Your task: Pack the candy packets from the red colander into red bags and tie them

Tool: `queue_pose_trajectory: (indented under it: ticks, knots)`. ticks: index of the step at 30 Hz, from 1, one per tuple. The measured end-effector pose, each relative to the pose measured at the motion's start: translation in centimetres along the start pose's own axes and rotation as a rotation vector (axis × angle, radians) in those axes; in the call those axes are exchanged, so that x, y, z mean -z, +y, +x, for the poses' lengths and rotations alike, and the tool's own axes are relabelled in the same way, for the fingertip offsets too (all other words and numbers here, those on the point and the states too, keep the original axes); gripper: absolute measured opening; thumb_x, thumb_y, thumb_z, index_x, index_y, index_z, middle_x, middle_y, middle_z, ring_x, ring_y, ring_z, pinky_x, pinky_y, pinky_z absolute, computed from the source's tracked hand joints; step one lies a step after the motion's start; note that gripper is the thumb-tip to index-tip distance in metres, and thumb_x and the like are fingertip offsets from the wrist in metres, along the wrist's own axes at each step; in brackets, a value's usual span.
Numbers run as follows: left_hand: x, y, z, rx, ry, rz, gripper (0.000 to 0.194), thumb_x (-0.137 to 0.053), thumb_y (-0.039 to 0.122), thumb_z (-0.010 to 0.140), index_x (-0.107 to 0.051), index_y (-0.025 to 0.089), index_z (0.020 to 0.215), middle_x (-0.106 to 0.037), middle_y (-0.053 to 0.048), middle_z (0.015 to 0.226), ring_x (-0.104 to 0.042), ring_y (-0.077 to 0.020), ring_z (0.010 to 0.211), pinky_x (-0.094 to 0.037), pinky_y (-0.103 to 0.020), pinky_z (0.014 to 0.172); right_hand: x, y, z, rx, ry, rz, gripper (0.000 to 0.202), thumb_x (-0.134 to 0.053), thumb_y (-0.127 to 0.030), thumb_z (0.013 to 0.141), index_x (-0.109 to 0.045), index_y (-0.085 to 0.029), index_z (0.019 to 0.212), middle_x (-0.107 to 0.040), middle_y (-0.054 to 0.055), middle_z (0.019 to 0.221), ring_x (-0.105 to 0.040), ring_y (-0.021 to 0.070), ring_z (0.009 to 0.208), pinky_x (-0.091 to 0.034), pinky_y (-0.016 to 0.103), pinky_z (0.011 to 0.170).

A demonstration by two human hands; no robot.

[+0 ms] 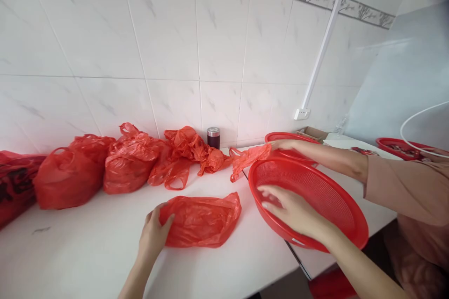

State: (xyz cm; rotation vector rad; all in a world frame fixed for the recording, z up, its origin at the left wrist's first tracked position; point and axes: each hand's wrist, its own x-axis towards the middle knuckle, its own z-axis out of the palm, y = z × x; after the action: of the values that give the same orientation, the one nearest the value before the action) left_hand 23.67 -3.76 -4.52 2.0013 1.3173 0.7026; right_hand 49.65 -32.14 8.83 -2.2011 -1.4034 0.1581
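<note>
My left hand [155,228] grips the left edge of a red plastic bag [203,224] that lies on the white table with its mouth spread open. Thumb and fingers are closed on the thin film. Over the near left rim of a large red colander [315,187], my right hand [289,210] hangs with its fingers stretched out and apart. It holds nothing that I can see; whether it touches the colander I cannot tell. The colander is tilted, and no contents show in its visible part.
Full red bags [128,166] and crumpled ones [185,145] line the wall, beside a dark lidded cup [213,138]. A co-worker's arm [326,156] reaches in from the right, near a crumpled bag [249,159] and a second red basket [293,137]. Farther right stands a red tray [389,144].
</note>
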Motion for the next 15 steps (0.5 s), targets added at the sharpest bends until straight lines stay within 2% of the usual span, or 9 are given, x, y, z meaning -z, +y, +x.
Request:
queue_pose_trajectory:
  ticks: [3,5,7,8,10,13,15]
  knots:
    - [-0.5,-1.3,0.3,-0.061,0.004,-0.023,0.035,-0.045,0.043,0.085,-0.056,0.025,0.113,-0.060,-0.008,0.119,-0.062,-0.0272,0.103,-0.047,-0.042,0.092,1.0,-2.1,7.4,0.145,0.071,-0.189,0.032,-0.045,-0.034,0.094,-0.064,-0.029,0.120,-0.055,0.005,0.135,-0.050,0.0217,0.126,-0.038,0.039,0.106]
    - [-0.7,-2.0,0.4,-0.085,0.004,-0.037,0.032,-0.046,0.043,0.085,-0.057,0.025,0.108,-0.063,-0.006,0.118,-0.062,-0.0273,0.103,-0.047,-0.042,0.091,0.5,-3.1,12.6,0.038,-0.048,-0.408,0.023,-0.056,-0.035,0.089,-0.073,-0.027,0.101,-0.042,0.005,0.147,-0.032,0.0287,0.139,-0.024,0.046,0.114]
    - [-0.8,-2.4,0.3,-0.110,0.009,-0.062,0.030,-0.046,0.042,0.084,-0.058,0.025,0.107,-0.065,-0.006,0.117,-0.063,-0.0265,0.105,-0.047,-0.040,0.091,-0.6,-3.7,16.9,-0.056,-0.108,-0.454,0.018,-0.072,-0.030,0.077,-0.075,-0.018,0.090,-0.049,0.013,0.141,-0.032,0.0383,0.137,-0.019,0.056,0.113]
    - [-0.8,-2.5,0.2,-0.122,0.013,-0.072,0.030,-0.046,0.041,0.085,-0.058,0.025,0.107,-0.066,-0.005,0.116,-0.063,-0.0259,0.105,-0.047,-0.039,0.091,-1.4,-3.9,18.5,-0.098,-0.123,-0.457,0.022,-0.076,-0.029,0.073,-0.074,-0.015,0.090,-0.054,0.016,0.134,-0.037,0.0397,0.133,-0.020,0.059,0.111]
    - [-0.8,-2.5,0.0,-0.136,0.025,-0.081,0.028,-0.045,0.039,0.085,-0.058,0.024,0.106,-0.067,-0.005,0.115,-0.063,-0.0246,0.104,-0.047,-0.037,0.090,-2.8,-4.1,20.5,-0.146,-0.112,-0.436,0.029,-0.074,-0.031,0.077,-0.070,-0.013,0.099,-0.061,0.014,0.121,-0.050,0.0344,0.123,-0.030,0.059,0.106]
    - [-0.7,-2.3,-0.1,-0.127,0.031,-0.086,0.025,-0.043,0.036,0.086,-0.058,0.026,0.104,-0.067,-0.003,0.114,-0.064,-0.0224,0.102,-0.048,-0.035,0.088,-3.7,-4.1,22.1,-0.158,-0.037,-0.390,0.028,-0.060,-0.036,0.092,-0.062,-0.016,0.112,-0.061,0.008,0.118,-0.059,0.0220,0.108,-0.047,0.046,0.095]
    - [-0.7,-2.1,-0.1,-0.113,0.021,-0.092,0.024,-0.042,0.034,0.087,-0.058,0.027,0.104,-0.067,-0.002,0.114,-0.064,-0.0208,0.100,-0.048,-0.034,0.086,-3.0,-4.2,23.2,-0.152,0.034,-0.359,0.027,-0.057,-0.036,0.094,-0.060,-0.017,0.113,-0.061,0.007,0.116,-0.061,0.0188,0.101,-0.051,0.040,0.088]
